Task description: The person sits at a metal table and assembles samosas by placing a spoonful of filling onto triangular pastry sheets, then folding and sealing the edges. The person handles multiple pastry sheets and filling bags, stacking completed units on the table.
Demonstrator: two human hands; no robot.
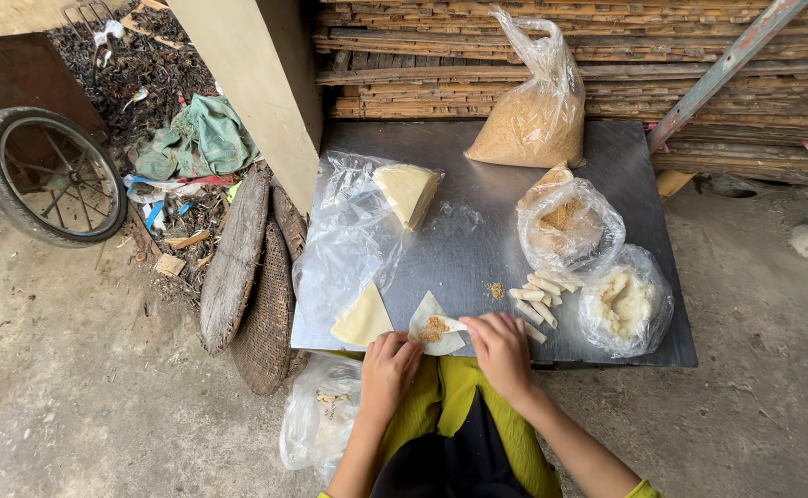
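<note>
A pale triangular wrapper (433,327) with a brown crumbly filling lies at the near edge of a grey metal table (477,240). My left hand (388,364) pinches its near left corner. My right hand (499,346) folds its right corner over the filling. Several rolled pale sticks (540,297) lie just right of my right hand. Another flat triangular wrapper (363,320) rests to the left of my left hand, on clear plastic.
A stack of wrappers (408,192) sits on a plastic sheet at the table's left. Bags of brown filling (565,221), pale paste (623,302) and tan grain (535,115) stand on the right and back. A wheel (44,175) and woven trays (261,304) lie left.
</note>
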